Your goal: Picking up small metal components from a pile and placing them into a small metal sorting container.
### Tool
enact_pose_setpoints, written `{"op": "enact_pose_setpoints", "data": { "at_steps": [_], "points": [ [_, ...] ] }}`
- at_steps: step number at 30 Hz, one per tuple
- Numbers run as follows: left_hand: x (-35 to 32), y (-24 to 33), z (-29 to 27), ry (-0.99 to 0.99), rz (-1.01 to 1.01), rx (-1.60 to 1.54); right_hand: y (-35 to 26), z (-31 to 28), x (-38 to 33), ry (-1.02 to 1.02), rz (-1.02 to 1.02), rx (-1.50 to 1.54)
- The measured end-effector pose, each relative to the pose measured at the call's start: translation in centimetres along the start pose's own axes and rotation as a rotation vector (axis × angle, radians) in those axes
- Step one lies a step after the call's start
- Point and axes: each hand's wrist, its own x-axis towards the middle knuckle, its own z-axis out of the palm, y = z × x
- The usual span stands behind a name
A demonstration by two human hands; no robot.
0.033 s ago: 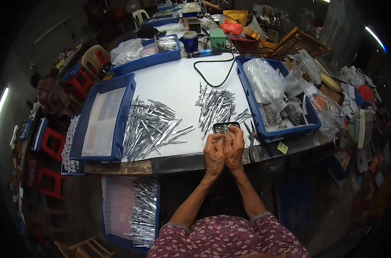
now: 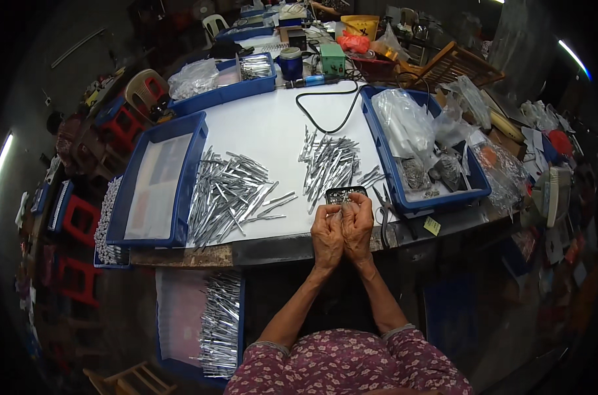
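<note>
At the table's near edge my left hand (image 2: 328,234) and my right hand (image 2: 358,227) are pressed together, fingers curled in a pinch. What they pinch is hidden behind the fingers. Just beyond the fingertips sits a small dark tray (image 2: 338,191) with tiny metal parts in it. Past that lies a pile of thin silver metal strips (image 2: 332,161). A larger pile of similar strips (image 2: 223,194) spreads over the white table surface to the left. Close by my right hand rest pliers (image 2: 385,217) with dark handles.
A blue tray (image 2: 192,158) lined with pale sheets stands left; another blue tray (image 2: 384,172) with plastic bags stands right. A cabled electric screwdriver (image 2: 312,81) lies at the back beside a green box (image 2: 332,59). Below the table edge, a blue bin (image 2: 242,329) holds more strips.
</note>
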Motion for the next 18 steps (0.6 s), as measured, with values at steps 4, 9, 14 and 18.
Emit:
{"op": "enact_pose_setpoints", "data": {
  "at_steps": [4, 9, 14, 18],
  "points": [
    [0.14, 0.62, -0.17, -0.009, -0.045, -0.054, 0.13, -0.12, -0.10, -0.093, 0.005, 0.054],
    [0.18, 1.14, 0.04, -0.029, -0.082, -0.068, 0.21, -0.25, 0.01, -0.116, 0.090, 0.165],
    [0.26, 0.59, 0.10, -0.035, -0.082, -0.102, 0.18, -0.37, 0.25, -0.116, 0.168, 0.194],
    [0.33, 0.49, 0.07, -0.035, -0.088, -0.056, -0.19, -0.54, 0.59, -0.129, 0.188, 0.170]
  ]
}}
